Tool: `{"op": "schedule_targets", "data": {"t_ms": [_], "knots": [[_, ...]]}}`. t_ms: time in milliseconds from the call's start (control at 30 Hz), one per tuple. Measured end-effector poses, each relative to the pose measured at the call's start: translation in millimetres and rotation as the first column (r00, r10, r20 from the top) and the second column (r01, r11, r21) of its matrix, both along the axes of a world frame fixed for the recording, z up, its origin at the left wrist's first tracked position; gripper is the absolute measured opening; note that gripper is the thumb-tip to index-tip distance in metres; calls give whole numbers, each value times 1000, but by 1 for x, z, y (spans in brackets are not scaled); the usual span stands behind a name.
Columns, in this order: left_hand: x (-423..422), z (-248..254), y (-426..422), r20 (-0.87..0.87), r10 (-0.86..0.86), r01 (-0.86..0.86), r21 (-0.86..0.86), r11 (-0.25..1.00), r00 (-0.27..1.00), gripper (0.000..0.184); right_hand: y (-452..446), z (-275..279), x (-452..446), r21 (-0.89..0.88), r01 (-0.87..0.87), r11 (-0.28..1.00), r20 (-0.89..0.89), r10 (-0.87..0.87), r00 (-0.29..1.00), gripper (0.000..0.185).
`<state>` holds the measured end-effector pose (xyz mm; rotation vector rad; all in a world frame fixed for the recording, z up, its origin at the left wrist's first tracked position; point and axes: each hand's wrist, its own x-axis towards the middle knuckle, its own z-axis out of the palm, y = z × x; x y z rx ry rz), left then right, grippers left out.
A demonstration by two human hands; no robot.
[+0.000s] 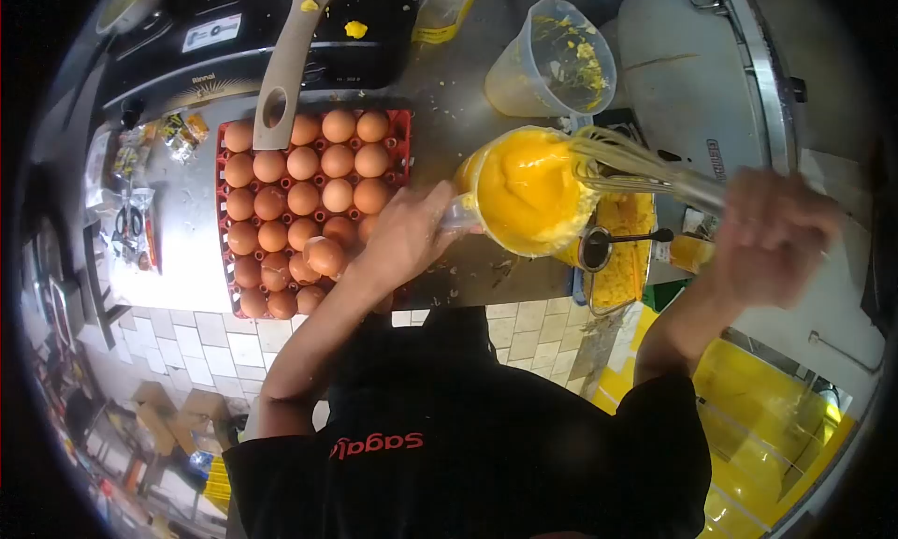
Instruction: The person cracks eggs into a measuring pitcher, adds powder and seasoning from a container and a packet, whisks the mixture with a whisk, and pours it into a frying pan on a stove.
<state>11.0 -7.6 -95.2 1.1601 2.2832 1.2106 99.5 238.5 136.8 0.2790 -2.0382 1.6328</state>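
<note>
My left hand [409, 228] grips the handle of a clear plastic jug [470, 185], which leans a little and holds a thick yellow egg mixture [524, 188]. In my right hand [776, 230], blurred by motion, is the handle of a wire whisk [645, 169]. The whisk's wires lie over the jug's right rim, by the mixture. Beside my left forearm is a red egg tray [404, 155] with rows of brown eggs [302, 163]. One egg [324, 256] rests on top of the others there and looks cracked.
A second clear jug [552, 66], smeared with yellow, stands behind. A beige slotted handle [281, 80] reaches from the black stove [383, 43] over the eggs. Right of my jug are a tub of yellow food [625, 249] and a strainer [595, 249]. Scissors [128, 223] lie far left.
</note>
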Motion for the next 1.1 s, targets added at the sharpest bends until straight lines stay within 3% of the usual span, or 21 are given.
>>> {"op": "schedule_targets", "data": {"t_ms": [100,200,300,400,500,600,700,733,800,867,933,967,1000,1033,1067,1100], "knots": [[1,3,1,10,12,-12,14,1000,1000,38,-12,-34,12,-16,3,1000,65,-2,998,10],[2,2,2,25,23,-23,18,1000,999,39,-38,-31,28,-57,3,998,175,7,985,11],[2,2,2,11,38,-38,20,999,999,39,-68,-46,24,-115,-45,992,97,56,994,5],[-1,5,1,67,11,-8,-48,999,998,38,-85,-57,-1,-109,24,994,103,-13,995,7],[-2,5,0,103,-18,26,-80,996,995,39,-81,-71,-34,-165,115,980,-71,-128,989,7],[-1,9,0,22,-3,4,-21,1000,1000,41,-51,-72,-42,-157,218,963,17,-218,976,8],[1,6,-1,12,9,-9,13,1000,1000,43,-40,-99,-21,303,287,909,181,-351,919,12],[-1,4,1,25,5,-5,13,1000,1000,43,-45,-101,-18,-77,210,975,336,-173,926,13],[-2,9,0,46,-2,3,-23,1000,999,41,-29,-83,-16,-387,76,919,141,-23,990,11],[-3,8,-1,36,3,-2,-23,1000,999,40,-32,-97,-12,-280,251,927,119,-226,967,10],[-1,0,0,-4,-7,7,11,1000,1000,39,-25,-117,-8,-12,459,889,261,-440,859,12],[0,-2,2,24,-6,5,10,1000,1000,39,-13,-104,-8,-397,256,881,234,-172,957,11],[-8,-3,5,24,29,-29,14,999,999,40,-7,-87,-11,-724,64,687,141,56,988,10],[0,-3,-1,67,-7,8,-12,1000,998,40,-14,-103,-6,-389,219,895,232,-135,963,11],[-1,-8,0,86,-50,52,-15,999,995,39,-23,-126,-3,23,331,943,252,-326,911,12],[-3,-9,5,65,-53,53,-13,998,997,38,-18,-138,-11,445,385,809,150,-491,858,13]]}}
